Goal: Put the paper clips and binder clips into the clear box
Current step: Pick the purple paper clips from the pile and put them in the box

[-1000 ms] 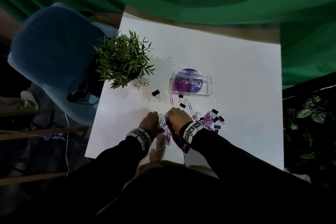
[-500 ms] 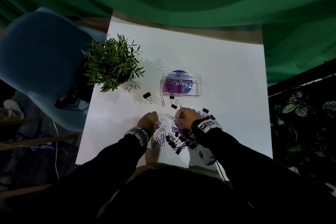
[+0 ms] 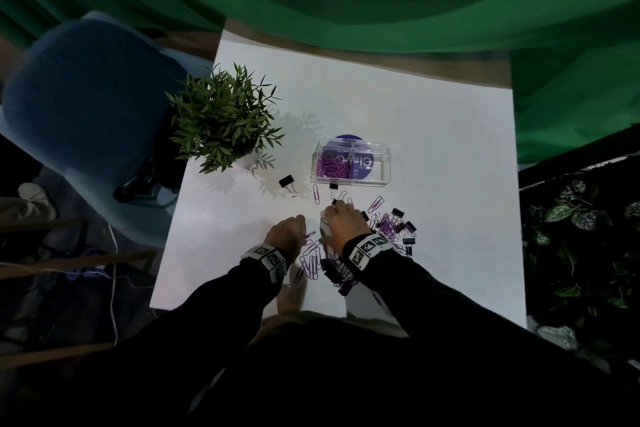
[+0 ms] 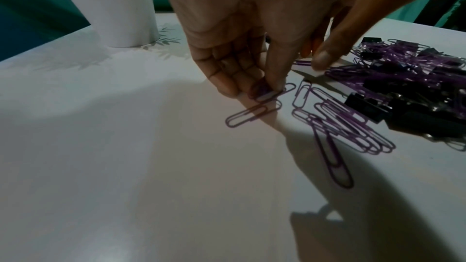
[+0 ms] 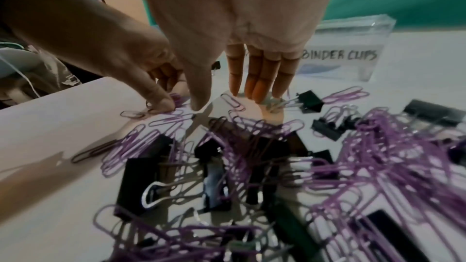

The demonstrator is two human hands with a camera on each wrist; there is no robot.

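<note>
The clear box [image 3: 381,163] stands mid-table with purple paper clips [image 3: 330,166] in its left part; its near wall reads "BINDER CLIPS" [image 5: 353,47]. A mixed pile of purple paper clips [image 3: 389,229] and black binder clips [image 3: 408,227] lies in front of it and spreads under my wrists [image 5: 227,166]. My left hand [image 4: 262,91] pinches a few purple paper clips against the table. My right hand [image 5: 227,101] has straight fingers, with thumb and fingertips resting on a flat pale piece [image 5: 252,111] beside the left hand.
A lone binder clip [image 3: 286,181] lies left of the box, with loose clips [image 3: 316,192] nearby. A potted plant [image 3: 221,121] in a white pot [image 4: 118,7] stands at the table's left edge. A blue chair [image 3: 86,114] is beyond it. The white table [image 3: 433,149] has bare room on the right.
The head view has swung slightly. Both hands stay low over the near clips, and the right hand has edged a little left, closer to the left hand.
</note>
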